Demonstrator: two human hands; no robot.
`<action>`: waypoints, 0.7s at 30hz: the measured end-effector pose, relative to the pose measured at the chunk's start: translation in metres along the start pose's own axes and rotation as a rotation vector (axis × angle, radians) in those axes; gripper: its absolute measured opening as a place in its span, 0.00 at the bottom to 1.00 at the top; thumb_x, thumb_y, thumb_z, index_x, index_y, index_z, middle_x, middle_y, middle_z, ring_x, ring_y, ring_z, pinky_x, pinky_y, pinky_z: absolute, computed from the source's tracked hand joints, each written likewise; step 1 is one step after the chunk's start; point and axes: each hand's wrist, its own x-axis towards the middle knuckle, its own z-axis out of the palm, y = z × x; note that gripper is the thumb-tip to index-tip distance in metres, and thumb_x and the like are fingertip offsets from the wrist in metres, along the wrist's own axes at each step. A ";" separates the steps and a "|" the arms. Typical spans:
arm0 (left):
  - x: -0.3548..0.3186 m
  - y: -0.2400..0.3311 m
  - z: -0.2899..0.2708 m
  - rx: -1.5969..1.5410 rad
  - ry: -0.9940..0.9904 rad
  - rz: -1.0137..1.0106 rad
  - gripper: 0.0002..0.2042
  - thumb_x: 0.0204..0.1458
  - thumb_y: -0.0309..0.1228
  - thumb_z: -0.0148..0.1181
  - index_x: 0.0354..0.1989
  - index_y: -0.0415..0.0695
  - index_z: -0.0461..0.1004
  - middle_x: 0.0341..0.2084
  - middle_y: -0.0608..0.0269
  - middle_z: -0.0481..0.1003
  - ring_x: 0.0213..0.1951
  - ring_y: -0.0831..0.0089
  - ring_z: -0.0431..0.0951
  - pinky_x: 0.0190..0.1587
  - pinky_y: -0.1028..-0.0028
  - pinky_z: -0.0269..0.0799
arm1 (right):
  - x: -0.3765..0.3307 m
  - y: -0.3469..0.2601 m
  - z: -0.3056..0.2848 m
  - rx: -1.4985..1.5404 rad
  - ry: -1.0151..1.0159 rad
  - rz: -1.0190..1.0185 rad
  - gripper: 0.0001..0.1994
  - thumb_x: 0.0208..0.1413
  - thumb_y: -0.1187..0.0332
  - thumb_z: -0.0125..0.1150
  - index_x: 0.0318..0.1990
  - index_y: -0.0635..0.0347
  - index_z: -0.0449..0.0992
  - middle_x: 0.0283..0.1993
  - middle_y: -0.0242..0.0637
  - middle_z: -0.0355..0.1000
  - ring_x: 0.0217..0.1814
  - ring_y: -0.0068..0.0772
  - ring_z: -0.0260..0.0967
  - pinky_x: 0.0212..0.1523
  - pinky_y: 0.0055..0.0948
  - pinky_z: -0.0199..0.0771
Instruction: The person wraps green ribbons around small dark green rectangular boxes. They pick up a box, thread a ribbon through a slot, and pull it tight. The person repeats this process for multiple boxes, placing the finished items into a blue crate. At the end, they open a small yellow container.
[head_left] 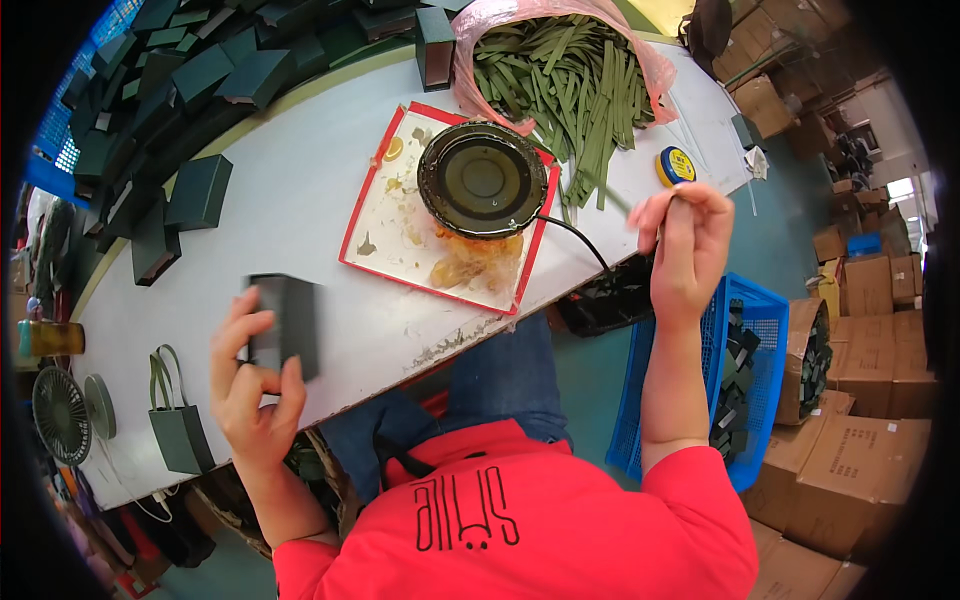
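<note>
My left hand point(252, 390) grips a small dark green box point(296, 325) over the left part of the table; motion blurs the box. To the right, my right hand point(690, 245) is raised with thumb and fingers pinched together. A smeared green ribbon strip point(617, 203) trails left from its fingertips. Behind that hand, many flat green ribbon strips point(560, 75) spill from a pink plastic bag point(655, 75). Between my hands stands a round dark pot point(485, 180) holding a dark shiny layer, on a white board with a red edge point(385, 225).
A black cord point(580, 240) runs from the pot over the table's front edge. Green boxes point(200, 190) crowd the back left. A small green bag with handles point(180, 435) and a fan point(62, 415) stand at left. A yellow-blue round tin point(677, 165) sits right; a blue crate point(765, 380) stands below.
</note>
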 end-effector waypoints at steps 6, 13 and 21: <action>0.009 0.009 0.003 0.122 -0.294 0.082 0.14 0.35 0.21 0.72 0.17 0.39 0.68 0.58 0.49 0.71 0.68 0.38 0.60 0.67 0.33 0.48 | -0.049 -0.023 0.038 0.357 -0.140 0.665 0.10 0.69 0.71 0.53 0.53 0.67 0.70 0.33 0.38 0.74 0.25 0.17 0.62 0.29 0.20 0.68; 0.001 0.017 0.015 0.322 -0.566 -0.172 0.26 0.32 0.28 0.77 0.45 0.44 0.76 0.70 0.48 0.57 0.72 0.43 0.52 0.71 0.40 0.43 | -0.050 0.004 0.066 0.555 -0.042 0.856 0.07 0.67 0.68 0.58 0.42 0.63 0.72 0.29 0.30 0.72 0.19 0.11 0.54 0.20 0.16 0.50; -0.008 -0.002 0.006 0.242 -0.484 -0.287 0.52 0.29 0.28 0.79 0.70 0.44 0.59 0.70 0.49 0.58 0.71 0.50 0.57 0.71 0.46 0.48 | -0.044 0.015 0.077 0.493 0.007 0.814 0.10 0.65 0.64 0.63 0.39 0.61 0.73 0.26 0.27 0.71 0.19 0.10 0.53 0.19 0.17 0.49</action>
